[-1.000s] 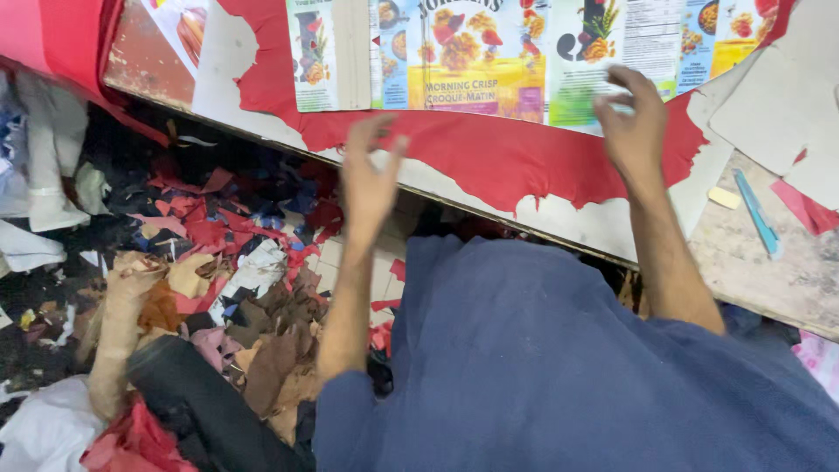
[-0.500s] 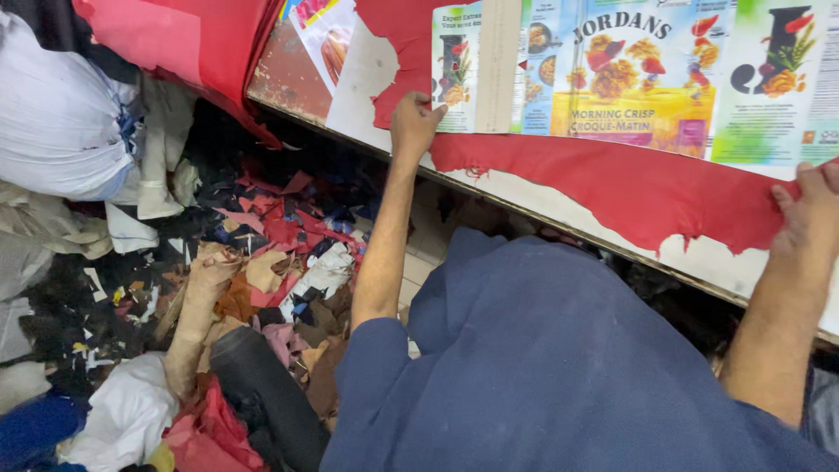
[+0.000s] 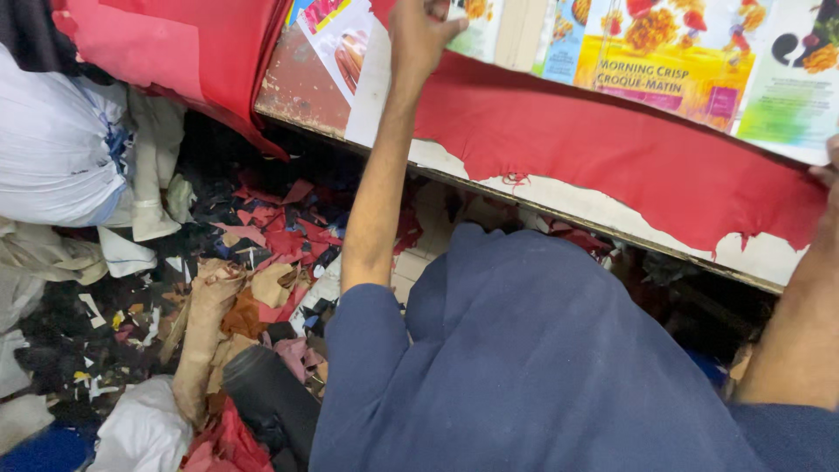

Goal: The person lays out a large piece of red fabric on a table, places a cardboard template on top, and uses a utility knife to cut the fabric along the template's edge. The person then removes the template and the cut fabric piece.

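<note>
While both arms reached out across the worktop (image 3: 306, 92), a red sheet (image 3: 612, 149) of leather-like material lay stretched along its front edge.

The left hand (image 3: 419, 35) rested at the sheet's upper left end with its grip closed, fingers curled down onto the material, though whether it pinched the sheet or only pressed it I could not tell. The right hand (image 3: 826, 175) was mostly cut off at the frame's right side, touching the sheet's ragged right end; how far its grip was open could not be told. Flattened printed cardboard boxes (image 3: 664, 70) covered the worktop above the sheet. Below, on the floor, lay a heap of red, tan and black scraps (image 3: 262, 253), a tan roll (image 3: 201, 332) and a white bag (image 3: 52, 149).
</note>
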